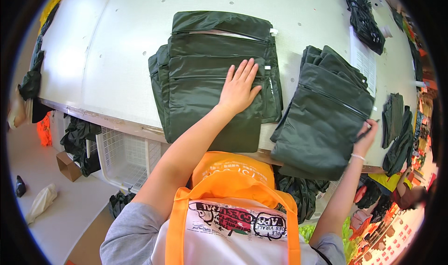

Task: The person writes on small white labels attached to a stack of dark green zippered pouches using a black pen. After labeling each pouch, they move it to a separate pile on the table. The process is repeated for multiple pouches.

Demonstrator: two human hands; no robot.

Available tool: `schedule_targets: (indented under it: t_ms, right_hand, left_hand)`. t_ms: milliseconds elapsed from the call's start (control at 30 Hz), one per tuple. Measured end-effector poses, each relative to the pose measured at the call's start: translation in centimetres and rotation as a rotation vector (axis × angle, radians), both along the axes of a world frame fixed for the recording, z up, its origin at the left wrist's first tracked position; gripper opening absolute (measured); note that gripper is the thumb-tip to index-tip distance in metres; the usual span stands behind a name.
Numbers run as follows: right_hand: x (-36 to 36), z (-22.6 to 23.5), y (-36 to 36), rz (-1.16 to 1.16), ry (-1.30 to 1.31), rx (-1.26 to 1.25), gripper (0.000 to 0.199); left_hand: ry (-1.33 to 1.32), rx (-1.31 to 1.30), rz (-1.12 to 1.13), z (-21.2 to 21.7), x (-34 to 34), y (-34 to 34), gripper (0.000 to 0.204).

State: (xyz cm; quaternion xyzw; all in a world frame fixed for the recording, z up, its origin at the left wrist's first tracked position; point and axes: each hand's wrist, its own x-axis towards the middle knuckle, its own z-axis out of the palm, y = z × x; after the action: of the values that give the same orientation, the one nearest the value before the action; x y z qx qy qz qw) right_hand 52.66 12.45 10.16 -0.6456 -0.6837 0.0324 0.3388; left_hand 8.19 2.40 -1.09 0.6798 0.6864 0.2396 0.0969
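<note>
My left hand (239,90) lies flat, fingers stretched, on a pile of flat black fabric pieces with zippers (212,111). A zipper near the far edge of the top piece gapes a little and shows something pale inside. To the right, a second pile of black zippered fabric pieces (322,125) lies at a slant, its near edge hanging over the table's edge. My right hand (366,136) pinches the right edge of the top piece there. Small white tags stick out along the right side of the left pile.
The piles lie on a white table (126,41). Toward the far right are a bundle of black straps (364,22), a printed sheet (363,62) and dark folded cloth (393,118). Below the edge stand a white plastic basket (123,157) and a cardboard box (69,166).
</note>
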Motion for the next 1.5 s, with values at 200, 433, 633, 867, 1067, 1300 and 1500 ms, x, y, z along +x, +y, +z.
schedule_targets:
  t_ms: [200,433,633,867,1067,1300,1500]
  right_hand:
    - [-2.5,-7.3,0.9,-0.201,-0.478,-0.010,0.028]
    - [-23.6,-1.6,-2.5,0.368,0.448,-0.024,0.023]
    - [-34.6,-7.5,-4.9,0.437,0.804,-0.443,0.012]
    - [-35.3,-11.4,-5.0,0.476,0.539,-0.315,0.017]
    - [-35.6,-11.2,-5.2,0.487,0.514,-0.297,0.017]
    - [-35.6,-11.1,-5.2,0.500,0.555,-0.316,0.017]
    - [-35.5,-11.4,-5.1,0.523,0.542,-0.298,0.018]
  left_hand:
    - [0.086,-0.054,-0.009,0.5,-1.9,-2.9,0.058]
    - [0.029,-0.011,0.029,1.2,-4.0,-4.7,0.042]
    - [-0.107,0.046,-0.010,0.8,-3.8,-3.1,0.038]
    - [-0.088,0.044,-0.011,0.7,-4.0,-3.1,0.040]
    - [-0.093,0.052,-0.010,0.5,-4.1,-3.1,0.038]
    - [-0.098,0.053,-0.008,0.6,-4.0,-2.9,0.037]
    - [-0.104,0.040,0.004,0.6,-4.0,-3.0,0.037]
